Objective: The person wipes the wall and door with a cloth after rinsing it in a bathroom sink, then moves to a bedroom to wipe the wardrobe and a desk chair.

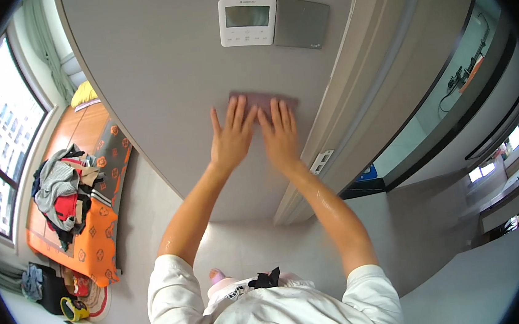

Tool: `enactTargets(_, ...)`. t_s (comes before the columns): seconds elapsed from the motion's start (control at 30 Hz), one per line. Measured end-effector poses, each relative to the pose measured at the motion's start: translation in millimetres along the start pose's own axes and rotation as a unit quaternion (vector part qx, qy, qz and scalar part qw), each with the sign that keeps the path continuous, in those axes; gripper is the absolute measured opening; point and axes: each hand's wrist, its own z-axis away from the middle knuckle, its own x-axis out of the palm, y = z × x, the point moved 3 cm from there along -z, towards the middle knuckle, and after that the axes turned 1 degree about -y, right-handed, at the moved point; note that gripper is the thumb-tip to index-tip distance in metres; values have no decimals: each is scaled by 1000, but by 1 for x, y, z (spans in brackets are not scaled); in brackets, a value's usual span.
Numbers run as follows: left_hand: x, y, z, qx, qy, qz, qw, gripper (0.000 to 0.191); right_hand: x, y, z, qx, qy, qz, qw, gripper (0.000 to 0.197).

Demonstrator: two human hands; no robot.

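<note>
A mauve cloth (263, 99) lies flat against the grey wall (164, 77), below a white wall controller with a screen (247, 22) and a grey switch plate (301, 23). My left hand (233, 134) rests palm-down on its left part, fingers spread. On the right part lies my right hand (279, 135), also flat and slightly blurred. The two thumbs nearly meet between them. Both hands hide the lower part of the cloth, and neither has its fingers curled around anything.
A door frame (350, 84) with a metal strike plate (322, 162) stands close by my right arm. Through the doorway is a shower fitting (464, 70). To the left, a bed with an orange cover (101, 231) bears heaped clothes (65, 193); a yellow bucket (74, 309) stands nearby.
</note>
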Motion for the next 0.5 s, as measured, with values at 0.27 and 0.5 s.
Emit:
enactTargets(0.27, -1, -22, 3, -13, 31, -5, 999, 56, 13, -22, -19, -15, 40, 38, 998, 51)
enactTargets(0.5, 45, -30, 103, -14, -119, 11, 993, 63, 69, -65, 54, -36, -99, 18, 994, 55)
